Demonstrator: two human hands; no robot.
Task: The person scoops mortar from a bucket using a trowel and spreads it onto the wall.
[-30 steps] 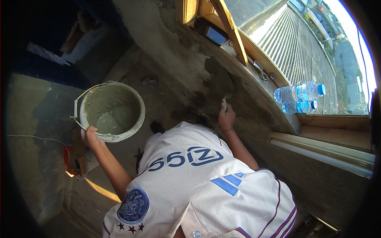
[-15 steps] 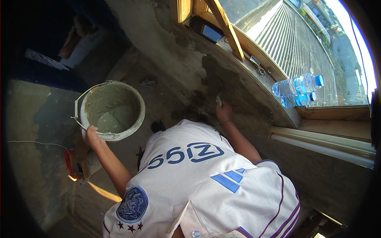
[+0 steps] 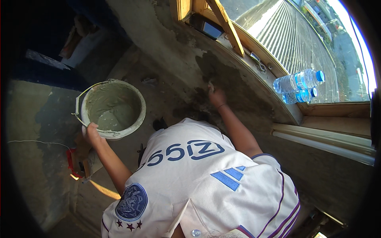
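Note:
My left hand (image 3: 93, 135) is closed on the near rim of a bucket (image 3: 141, 115), whose mouth tips toward me. Wet grey mortar (image 3: 115, 115) coats its inside and pools at the bottom. A wire handle (image 3: 77, 105) hangs at the bucket's left side. My right hand (image 3: 216, 97) reaches out to the wall below the window, its fingers closed. A small pale end sticks out above that fist; the rest of what it holds is hidden. Dark, damp-looking mortar (image 3: 216, 65) covers the wall around it in an uneven patch.
On the window ledge lie a phone (image 3: 212, 30), a metal tool (image 3: 258, 61) and two water bottles (image 3: 299, 81). A wooden strip (image 3: 228, 29) slants across the window. Pale tubes (image 3: 325, 144) run along the right wall. A red-framed object (image 3: 71, 162) stands at the lower left.
My right hand has moved up and slightly left along the wall. The bucket in my left hand has barely shifted.

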